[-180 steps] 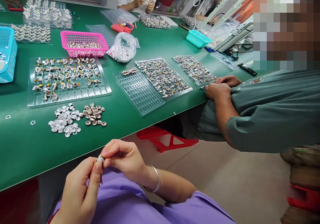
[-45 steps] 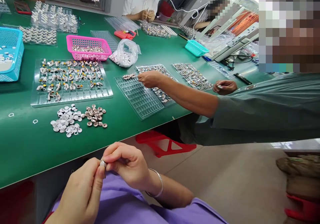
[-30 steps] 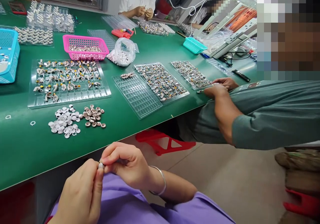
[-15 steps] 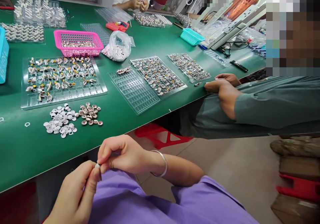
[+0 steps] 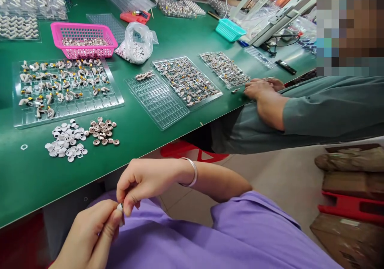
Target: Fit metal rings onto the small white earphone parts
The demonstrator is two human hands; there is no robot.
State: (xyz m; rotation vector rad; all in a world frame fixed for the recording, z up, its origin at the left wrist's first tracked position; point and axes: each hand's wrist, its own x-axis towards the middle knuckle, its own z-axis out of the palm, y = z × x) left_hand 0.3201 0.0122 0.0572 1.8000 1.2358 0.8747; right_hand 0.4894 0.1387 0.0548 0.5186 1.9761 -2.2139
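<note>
Behind the held part [image 5: 120,207], on the table [image 5: 135,137], discs [image 5: 64,141] lie before a tray [image 5: 87,106].

This is an assembly workshop. Identifying features: a long green workbench [image 5: 99,157] shared by several people [image 5: 315,109], clear compartment trays [image 5: 90,101] loaded with small parts [image 5: 186,79], a pink parts basket [image 5: 87,53], a socket strip [image 5: 286,8] above the bench, and cardboard boxes [image 5: 345,237] on the floor [image 5: 270,181].

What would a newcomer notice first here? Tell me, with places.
Probably the bright pink plastic mesh basket of small parts, at upper left on the green tabletop. Nearer the edge, a heap of round white discs lies beside brownish cup-shaped pieces. Below, the bare left hand and bare right hand meet at a small pale rounded piece.
</note>
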